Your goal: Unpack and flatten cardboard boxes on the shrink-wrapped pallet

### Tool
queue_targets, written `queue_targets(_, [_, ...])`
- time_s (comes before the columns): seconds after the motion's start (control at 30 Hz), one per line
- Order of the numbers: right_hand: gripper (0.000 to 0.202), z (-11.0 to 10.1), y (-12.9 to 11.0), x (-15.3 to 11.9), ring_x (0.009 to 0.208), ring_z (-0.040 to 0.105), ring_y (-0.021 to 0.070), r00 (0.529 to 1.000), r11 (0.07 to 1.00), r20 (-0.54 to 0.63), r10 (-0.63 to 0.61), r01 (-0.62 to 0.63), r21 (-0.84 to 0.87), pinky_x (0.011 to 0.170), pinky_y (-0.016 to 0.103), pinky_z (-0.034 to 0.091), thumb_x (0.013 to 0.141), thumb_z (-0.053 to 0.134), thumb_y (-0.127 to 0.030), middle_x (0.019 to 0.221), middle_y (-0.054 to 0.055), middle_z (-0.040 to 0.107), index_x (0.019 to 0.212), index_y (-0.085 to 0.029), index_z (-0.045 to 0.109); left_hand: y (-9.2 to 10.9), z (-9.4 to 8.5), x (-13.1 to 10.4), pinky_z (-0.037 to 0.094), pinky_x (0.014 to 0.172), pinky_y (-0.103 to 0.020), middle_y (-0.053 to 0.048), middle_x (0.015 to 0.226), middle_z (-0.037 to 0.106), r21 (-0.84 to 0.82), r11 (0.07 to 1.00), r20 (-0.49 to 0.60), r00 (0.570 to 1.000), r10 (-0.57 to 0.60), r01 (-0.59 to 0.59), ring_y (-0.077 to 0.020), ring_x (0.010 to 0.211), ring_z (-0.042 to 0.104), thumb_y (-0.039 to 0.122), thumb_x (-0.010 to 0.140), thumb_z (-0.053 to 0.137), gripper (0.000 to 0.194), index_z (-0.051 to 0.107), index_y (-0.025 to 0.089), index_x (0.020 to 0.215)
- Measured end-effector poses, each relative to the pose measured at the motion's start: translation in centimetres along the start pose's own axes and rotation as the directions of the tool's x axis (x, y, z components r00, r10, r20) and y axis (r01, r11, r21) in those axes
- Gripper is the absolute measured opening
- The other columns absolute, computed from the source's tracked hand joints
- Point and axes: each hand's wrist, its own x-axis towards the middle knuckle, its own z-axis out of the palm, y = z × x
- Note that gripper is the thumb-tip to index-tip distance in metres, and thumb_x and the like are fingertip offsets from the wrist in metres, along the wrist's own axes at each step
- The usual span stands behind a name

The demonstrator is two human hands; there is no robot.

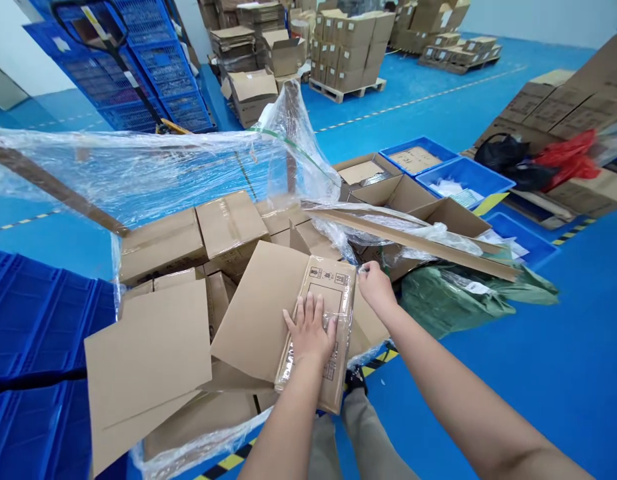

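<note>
My left hand [311,331] lies with spread fingers on a narrow cardboard box [333,373] that has printed symbols and shiny clear tape. Just off the box's upper right corner, my right hand [376,287] is closed in a pinch; a small bit of something clear shows at the fingertips, too small to name. The box rests partly over a large plain cardboard sheet [263,300]. Further left a second loose sheet [148,367] lies over other boxes.
Taped cartons [231,223] stand behind the sheets. Clear film [188,167] stretches across the back. Long cardboard strips [418,240] and a green bag [453,300] lie right. Blue crates [33,320] stand left, blue bins [466,177] at back right.
</note>
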Motion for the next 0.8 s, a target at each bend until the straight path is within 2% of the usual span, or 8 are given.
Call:
queue_targets(0.47, [0.027,-0.19,-0.85,-0.17,0.085,0.057,0.0225,1.0,0.995,-0.001,0.031,-0.031,-0.092,0.073,0.031,0.04,0.077,0.036,-0.02,0.088,0.015,0.062,0.1,-0.013,0.05,-0.19,0.43,-0.09,-0.012,0.099,-0.052,0.005,0.14,0.017,-0.06,0.998,-0.013,1.0,0.024,-0.025,-0.0179,0.129,0.007,0.05,0.082,0.017,0.055,0.02,0.03,0.132])
queue_targets(0.8, [0.03,-0.01,-0.91,0.14,0.089,0.057,0.0227,1.0,0.995,0.009,0.022,-0.021,-0.102,0.073,0.029,0.04,0.076,0.038,-0.018,0.094,0.017,0.062,0.101,-0.011,0.052,0.18,-0.54,-0.22,-0.011,0.1,-0.051,0.004,0.14,0.017,-0.089,0.996,0.045,0.999,0.01,-0.006,-0.0192,0.129,0.005,0.047,0.082,0.02,0.054,0.022,0.029,0.132])
